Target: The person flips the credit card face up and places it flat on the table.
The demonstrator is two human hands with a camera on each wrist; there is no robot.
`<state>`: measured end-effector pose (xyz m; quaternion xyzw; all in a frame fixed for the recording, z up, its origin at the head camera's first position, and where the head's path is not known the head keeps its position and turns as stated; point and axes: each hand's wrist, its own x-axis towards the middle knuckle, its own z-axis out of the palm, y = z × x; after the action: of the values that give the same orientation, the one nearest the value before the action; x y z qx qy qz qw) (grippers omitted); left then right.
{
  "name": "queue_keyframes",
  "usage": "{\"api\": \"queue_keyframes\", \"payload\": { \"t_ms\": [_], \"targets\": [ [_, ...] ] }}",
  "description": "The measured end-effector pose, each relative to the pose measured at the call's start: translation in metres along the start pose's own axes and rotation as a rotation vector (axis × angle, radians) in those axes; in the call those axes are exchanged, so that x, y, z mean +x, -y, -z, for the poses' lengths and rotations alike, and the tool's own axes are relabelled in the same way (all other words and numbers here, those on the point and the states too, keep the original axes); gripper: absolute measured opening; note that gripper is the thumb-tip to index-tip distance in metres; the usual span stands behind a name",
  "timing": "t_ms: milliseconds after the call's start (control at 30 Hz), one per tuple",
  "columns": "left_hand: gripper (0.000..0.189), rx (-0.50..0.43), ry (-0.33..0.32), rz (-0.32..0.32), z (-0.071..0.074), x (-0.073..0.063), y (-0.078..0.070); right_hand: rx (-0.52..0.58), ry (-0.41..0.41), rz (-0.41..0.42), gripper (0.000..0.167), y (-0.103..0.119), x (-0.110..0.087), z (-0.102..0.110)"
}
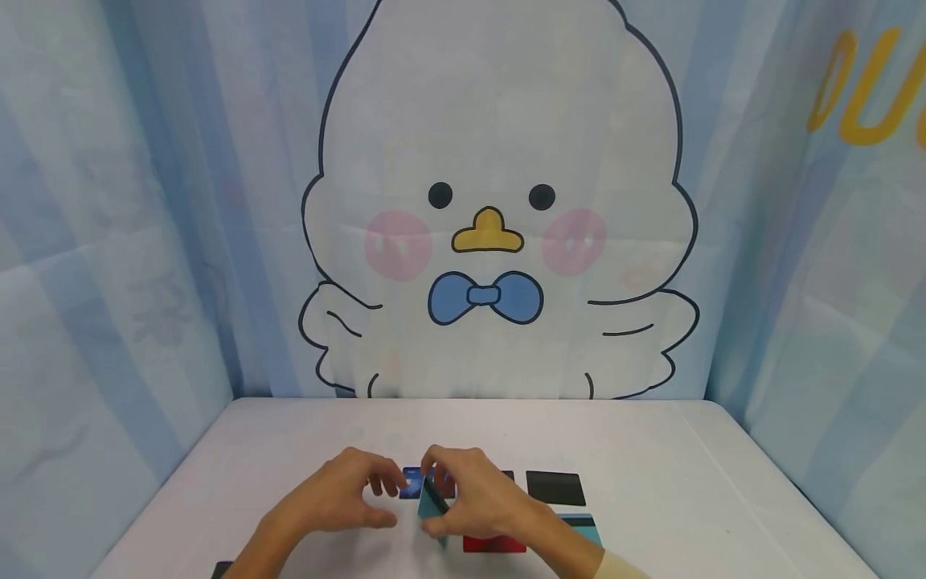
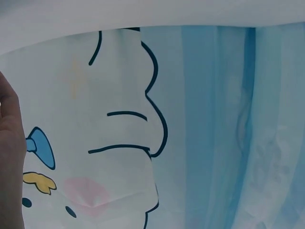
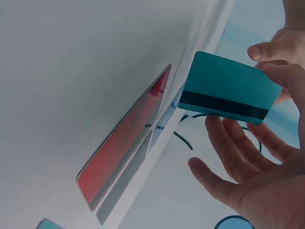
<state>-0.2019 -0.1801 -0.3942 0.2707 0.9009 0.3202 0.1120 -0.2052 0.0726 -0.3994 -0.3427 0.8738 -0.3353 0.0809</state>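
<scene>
A teal card with a dark stripe stands tilted on edge above the table, pinched by my right hand between thumb and fingertips. In the right wrist view, the thumb is at one edge and the fingers are at the striped edge. My left hand hovers just left of the card, fingers loosely bent and holding nothing. Only a strip of that hand shows in the left wrist view. A blue card lies behind the held card, partly covered by the right hand. Under the right wrist lies a red card.
On the white table, a black card lies right of the hands, with another teal card in front of it, partly behind the right forearm. A dark object peeks out by the left forearm. A printed curtain hangs behind.
</scene>
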Motion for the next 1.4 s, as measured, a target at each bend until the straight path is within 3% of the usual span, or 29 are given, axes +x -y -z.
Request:
{"api": "queue_keyframes", "payload": {
  "t_ms": [300, 500, 767, 1133, 1400],
  "targets": [
    [0.033, -0.003, 0.028, 0.046, -0.0018, 0.0014, 0.0001, 0.023, -0.029, 0.016, 0.047, 0.0008, -0.0013, 0.0007],
    [0.036, -0.019, 0.040, 0.061, -0.0037, 0.0007, -0.0009, 0.007, -0.035, -0.046, 0.045, 0.0032, -0.0030, 0.0010],
    [0.039, -0.026, 0.041, 0.010, -0.0062, 0.0014, 0.0002, 0.013, -0.071, -0.074, 0.046, 0.0042, -0.0057, -0.0002],
    [0.042, -0.044, 0.084, 0.012, -0.0075, 0.0034, 0.0018, 0.055, -0.107, -0.034, 0.045, 0.0039, -0.0062, -0.0023],
    [0.041, -0.025, 0.085, 0.000, -0.0078, 0.0041, 0.0017, 0.077, -0.110, -0.054, 0.045, 0.0032, -0.0071, -0.0037]
  ]
}}
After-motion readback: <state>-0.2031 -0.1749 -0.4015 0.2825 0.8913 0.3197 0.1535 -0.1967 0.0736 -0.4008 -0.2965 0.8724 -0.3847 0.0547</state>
